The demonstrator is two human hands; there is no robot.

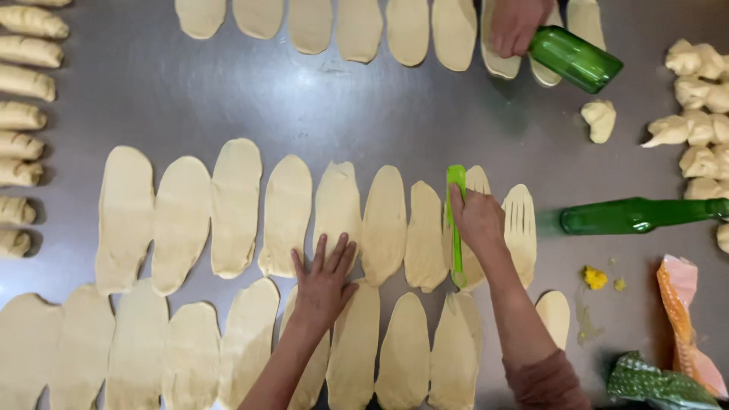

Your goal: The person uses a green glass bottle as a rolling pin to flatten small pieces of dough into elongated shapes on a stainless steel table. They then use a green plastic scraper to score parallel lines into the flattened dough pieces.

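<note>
From the head view, the left hand [325,279] is laid flat, fingers spread, on a dough oval [337,209]. The right hand [477,220] is clamped on a green cutter [456,228] over another dough piece [477,182]. If pressed unevenly, the dough could be torn.

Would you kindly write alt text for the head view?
The right hand draws a green cutter across a flat dough oval while the left hand rests flat on neighbouring ovals, on a steel table. Another person's hand rolls a green bottle.

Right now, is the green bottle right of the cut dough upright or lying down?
Lying down. The green bottle rests on its side on the steel table, untouched by either hand.
</note>
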